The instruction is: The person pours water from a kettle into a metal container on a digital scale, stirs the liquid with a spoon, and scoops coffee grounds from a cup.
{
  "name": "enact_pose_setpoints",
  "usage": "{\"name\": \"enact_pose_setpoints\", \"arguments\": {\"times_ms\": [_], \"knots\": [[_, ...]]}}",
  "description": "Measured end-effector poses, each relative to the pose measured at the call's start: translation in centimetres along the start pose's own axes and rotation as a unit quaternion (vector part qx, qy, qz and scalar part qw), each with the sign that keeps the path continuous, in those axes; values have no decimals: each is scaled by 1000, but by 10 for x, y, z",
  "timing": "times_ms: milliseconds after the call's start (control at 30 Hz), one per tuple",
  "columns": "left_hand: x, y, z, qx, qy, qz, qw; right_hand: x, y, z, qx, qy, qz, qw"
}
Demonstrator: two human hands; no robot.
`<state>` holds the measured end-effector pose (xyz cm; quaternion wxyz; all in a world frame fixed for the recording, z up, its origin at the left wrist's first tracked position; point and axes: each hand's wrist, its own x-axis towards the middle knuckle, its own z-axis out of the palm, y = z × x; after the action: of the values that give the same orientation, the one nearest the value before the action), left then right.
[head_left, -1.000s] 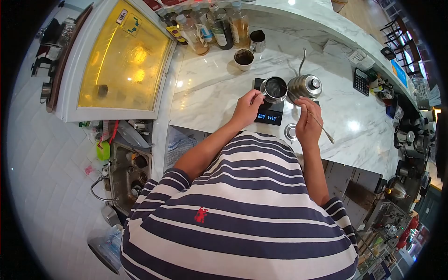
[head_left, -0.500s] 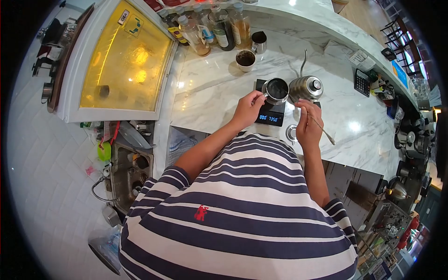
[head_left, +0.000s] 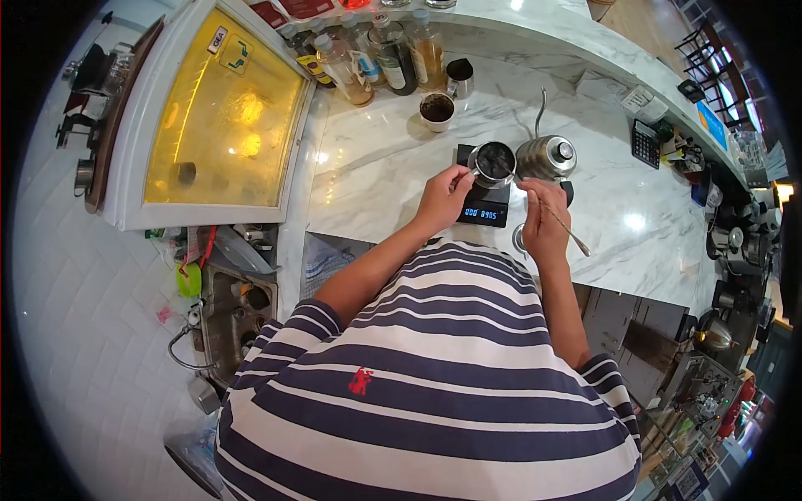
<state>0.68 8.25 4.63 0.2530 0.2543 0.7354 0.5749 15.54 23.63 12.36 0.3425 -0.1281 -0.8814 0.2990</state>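
A round metal pot (head_left: 494,162) with dark contents rests on the black digital scale (head_left: 484,212), whose blue display is lit. My left hand (head_left: 444,197) pinches the pot's near-left side, seemingly at its handle. Between the fingers of my right hand (head_left: 545,221) is a long thin bar spoon (head_left: 578,240); one end reaches into the pot and the other sticks out toward the lower right. Just behind my right hand stands a steel gooseneck kettle (head_left: 545,158). A small round metal lid (head_left: 519,238) lies partly hidden beside my right wrist.
Farther back are a white cup of dark grounds (head_left: 437,110) and a small metal pitcher (head_left: 459,78). Several bottles (head_left: 391,57) line the back left, near a yellow-lit glass-door cabinet (head_left: 225,117). A calculator (head_left: 646,146) lies at right; a sink (head_left: 238,317) is at lower left.
My right hand has moved slightly left, bringing the spoon's end into the pot. The scale's display reading has changed. My left hand stays at the pot.
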Motion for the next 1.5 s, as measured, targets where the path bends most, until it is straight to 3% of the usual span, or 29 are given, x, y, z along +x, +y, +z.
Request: {"name": "enact_pose_setpoints", "arguments": {"times_ms": [233, 533, 667, 867, 1167, 1400, 1500], "knots": [[0, -2, -3, 16, 12, 16, 1000, 2, 12, -14, -10, -4, 34, 999], [-1, 4, -5, 15, 21, 24, 999, 8, 2, -2, -15, -4, 3, 1000], [-1, 4, -8, 17, 21, 27, 999, 8, 7, -12, 5, -6, 61, 998], [0, 1, -9, 24, 17, 31, 999, 7, 2, -4, 11, -12, 13, 1000], [-3, 5, -12, 28, 5, 35, 999, 3, 5, -10, 18, -5, 50, 999], [-3, 1, -12, 28, 5, 37, 999, 9, 3, -3, -7, -35, -8, 999], [-3, -1, -11, 24, 7, 39, 999, 10, 9, -12, -12, -26, 16, 999]]}}
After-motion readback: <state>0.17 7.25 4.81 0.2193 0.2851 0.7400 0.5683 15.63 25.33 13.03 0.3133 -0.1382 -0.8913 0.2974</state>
